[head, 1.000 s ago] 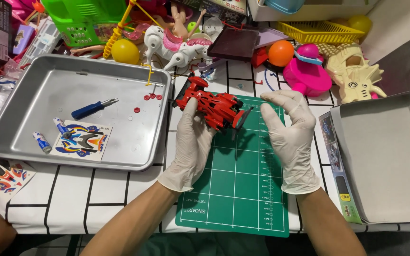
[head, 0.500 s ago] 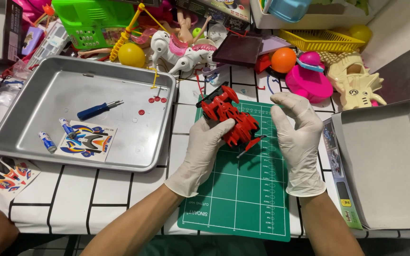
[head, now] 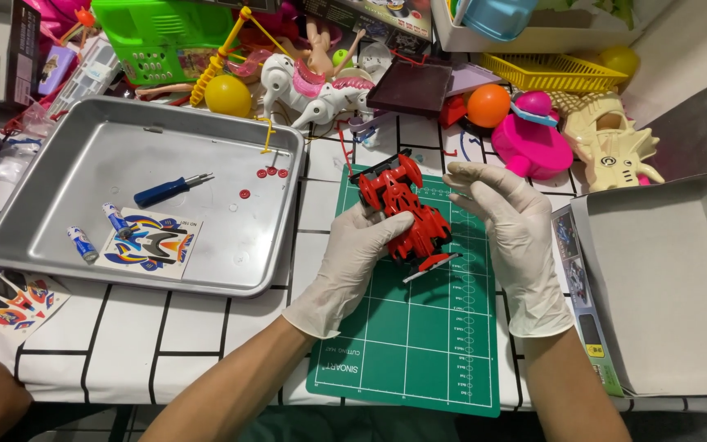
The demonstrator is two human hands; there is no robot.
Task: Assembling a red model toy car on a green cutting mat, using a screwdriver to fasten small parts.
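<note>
A white tabletop [head: 206, 327] ruled with black grid lines fills the frame, its far edge crowded with bright plastic toys. At the centre lies a green cutting mat [head: 427, 344], and over its upper half I have the red toy race car [head: 407, 217], nose pointing toward the upper left, tilted and lifted off the mat.

My left hand [head: 358, 262], in a white glove, is curled around the car's near side from below, gripping the body. My right hand [head: 517, 237], also gloved, lies flat and open just right of the car, fingers spread, holding nothing; whether its fingertips touch the car's tail I cannot tell.

To the left sits a metal tray [head: 67, 245] holding a blue-handled screwdriver [head: 169, 190], a few small red round parts [head: 267, 173], two small batteries [head: 83, 244] and a sticker sheet [head: 149, 243]. A second sticker sheet [head: 6, 295] lies below the tray at the lower left, and an open grey cardboard box [head: 664, 278] stands at the right.

I judge the step in hand to be turning the car over for inspection. The next move, as I read it, calls for the free right hand to close on the car's other side so that it is steadied between both hands.
</note>
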